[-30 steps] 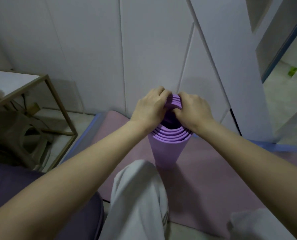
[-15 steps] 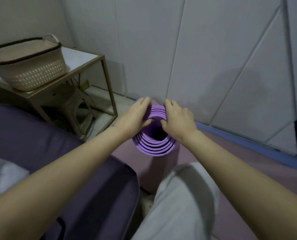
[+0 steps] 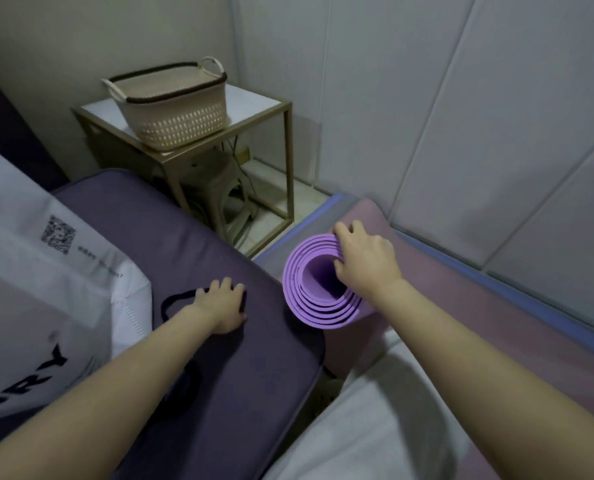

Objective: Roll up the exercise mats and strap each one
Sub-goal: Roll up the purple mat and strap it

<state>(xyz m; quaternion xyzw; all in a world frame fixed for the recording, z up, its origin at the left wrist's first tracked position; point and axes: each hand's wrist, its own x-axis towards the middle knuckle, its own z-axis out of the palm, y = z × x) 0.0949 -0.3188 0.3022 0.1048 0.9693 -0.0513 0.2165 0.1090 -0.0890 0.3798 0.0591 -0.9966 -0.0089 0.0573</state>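
Note:
A rolled purple mat [image 3: 306, 292] stands on end on a flat pink mat [image 3: 461, 289], its spiral top facing me. My right hand [image 3: 364, 261] pinches the far rim of the roll, thumb inside the layers. My left hand [image 3: 222, 303] lies fingers down on a black strap [image 3: 176, 299] that rests looped on the dark purple cushion [image 3: 236, 375]. Whether the fingers have closed around the strap is hidden under the hand. A blue mat [image 3: 531, 306] shows as an edge beneath the pink one.
A gold-framed side table [image 3: 271, 109] with a beige basket [image 3: 174, 109] stands in the corner, a stool [image 3: 229, 199] under it. A white printed bag [image 3: 39, 271] lies at my left. My grey-clad knee [image 3: 375, 427] is below the roll. White wall panels close the right side.
My left hand has let go of the roll's rim and moved left down onto the strap on the cushion. The right hand still holds the roll. My view swung left.

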